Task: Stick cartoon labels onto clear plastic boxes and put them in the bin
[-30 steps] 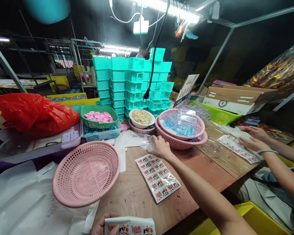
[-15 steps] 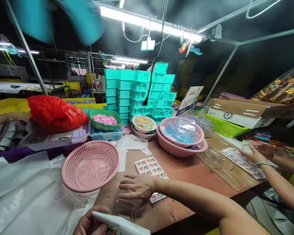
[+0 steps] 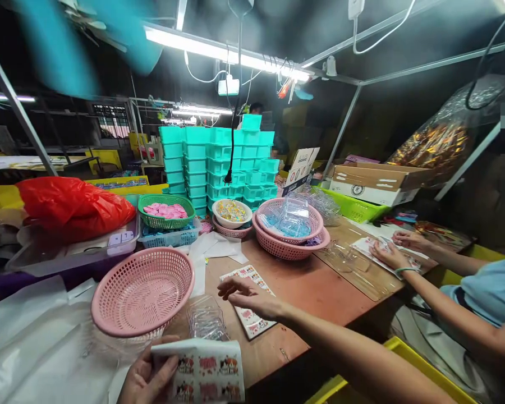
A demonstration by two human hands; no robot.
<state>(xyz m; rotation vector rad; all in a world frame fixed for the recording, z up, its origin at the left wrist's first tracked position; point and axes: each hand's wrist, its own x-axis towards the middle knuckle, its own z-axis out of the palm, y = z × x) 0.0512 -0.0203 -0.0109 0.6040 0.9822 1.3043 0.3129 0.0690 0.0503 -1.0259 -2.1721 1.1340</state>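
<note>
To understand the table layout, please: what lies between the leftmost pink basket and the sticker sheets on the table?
In the head view, clear plastic containers lie between the pink basket and the sticker sheets; farther back, white paper lies there too.

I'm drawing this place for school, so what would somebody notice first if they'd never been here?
Probably the tall stacks of turquoise boxes at the back, with a black plug hanging in front. Next might be the shiny red bag on the left, then, up close, the left hand holding a sheet of cartoon stickers.
</note>
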